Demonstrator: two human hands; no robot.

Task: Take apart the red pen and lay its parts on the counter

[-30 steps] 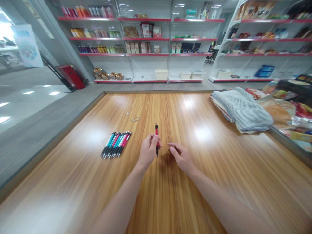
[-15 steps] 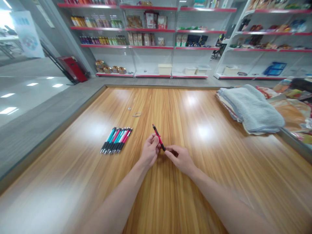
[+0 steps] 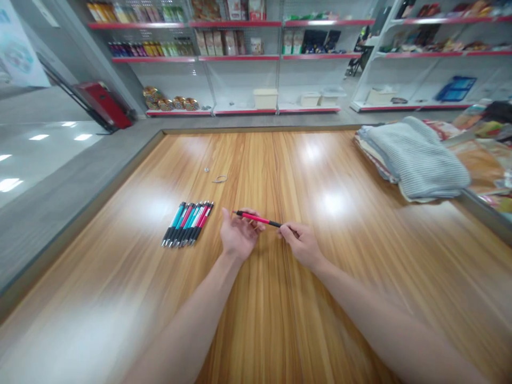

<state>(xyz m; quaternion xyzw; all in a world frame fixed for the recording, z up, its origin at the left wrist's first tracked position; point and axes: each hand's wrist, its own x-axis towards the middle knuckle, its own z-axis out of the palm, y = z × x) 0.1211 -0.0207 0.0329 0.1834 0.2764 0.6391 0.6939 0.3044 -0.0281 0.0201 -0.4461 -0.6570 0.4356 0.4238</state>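
Note:
A red pen [image 3: 256, 218] with a black tip lies nearly level above the wooden table [image 3: 360, 256]. My right hand [image 3: 301, 244] pinches its black tip end. My left hand [image 3: 238, 234] is palm up under the pen's other end, fingers loosely curled and touching the barrel. Left of my hands, a row of several teal and red pens [image 3: 187, 230] lies side by side on the table.
A rubber band [image 3: 220, 179] and a tiny ring-like item [image 3: 207, 169] lie farther back. Folded grey striped cloth [image 3: 416, 157] sits at the right edge beside snack packets [image 3: 484, 165]. Stocked shelves [image 3: 240, 53] line the back wall.
The pen swung from upright in my left hand to nearly level. My right hand took hold of its black tip, and my left hand loosened under the barrel.

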